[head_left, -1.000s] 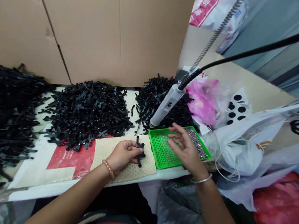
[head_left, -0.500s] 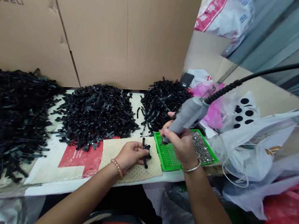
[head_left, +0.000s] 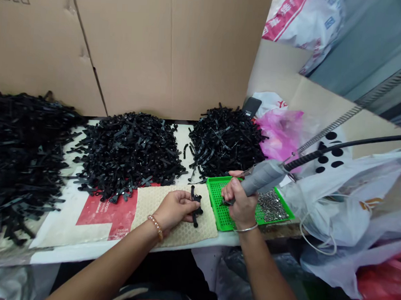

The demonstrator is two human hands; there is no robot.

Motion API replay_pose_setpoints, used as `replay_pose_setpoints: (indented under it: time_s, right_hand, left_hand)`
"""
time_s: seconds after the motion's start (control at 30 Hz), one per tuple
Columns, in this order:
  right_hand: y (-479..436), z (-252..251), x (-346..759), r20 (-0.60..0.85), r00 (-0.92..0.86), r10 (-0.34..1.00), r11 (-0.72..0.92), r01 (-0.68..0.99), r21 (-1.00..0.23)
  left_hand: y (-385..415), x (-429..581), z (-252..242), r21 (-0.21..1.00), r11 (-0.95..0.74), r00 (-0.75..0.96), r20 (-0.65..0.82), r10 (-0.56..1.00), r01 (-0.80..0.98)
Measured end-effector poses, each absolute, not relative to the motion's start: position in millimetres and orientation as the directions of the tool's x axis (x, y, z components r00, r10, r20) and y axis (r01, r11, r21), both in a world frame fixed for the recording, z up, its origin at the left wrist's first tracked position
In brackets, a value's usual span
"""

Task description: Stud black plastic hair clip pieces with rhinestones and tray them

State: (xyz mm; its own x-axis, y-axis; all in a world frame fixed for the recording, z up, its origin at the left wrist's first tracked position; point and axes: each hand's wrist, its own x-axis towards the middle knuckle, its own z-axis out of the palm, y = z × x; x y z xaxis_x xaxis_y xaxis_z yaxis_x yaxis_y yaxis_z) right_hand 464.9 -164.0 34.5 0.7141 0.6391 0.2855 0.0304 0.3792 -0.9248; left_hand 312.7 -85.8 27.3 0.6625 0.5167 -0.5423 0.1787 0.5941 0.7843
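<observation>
My left hand (head_left: 179,207) is closed on a small black part (head_left: 195,207) made of crossed plastic pieces, held over a cream textured mat (head_left: 150,201). My right hand (head_left: 240,202) grips a grey electric screwdriver (head_left: 263,175) by its body, tilted with its lower end pointing left and down. That lower end is over the left half of a green perforated tray (head_left: 223,219); the bit itself is hard to make out. Small metal screws (head_left: 271,206) lie heaped in the tray's right side, partly behind my right hand.
Three heaps of black plastic pieces stand along the back: a left heap (head_left: 16,157), a middle heap (head_left: 132,150) and a right heap (head_left: 224,140). Cardboard (head_left: 132,50) rises behind them. A cable (head_left: 357,143) and a spring (head_left: 341,118) run from the screwdriver past plastic bags (head_left: 339,208).
My right hand and the screwdriver have moved lower, with the screwdriver tilted more to the right. The cable and spring have swung lower. My left hand keeps its hold on the black part.
</observation>
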Motion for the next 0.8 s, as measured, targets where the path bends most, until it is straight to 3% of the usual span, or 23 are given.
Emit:
replay_pose_setpoints:
  time_s: [0.8]
  right_hand:
    - [-164.5,30.6,466.7,0.294,0.683,0.668,0.35,0.06,-0.935]
  left_hand:
    - [-86.2,312.9,30.6,0.793,0.572,0.647,-0.55,0.528,0.207]
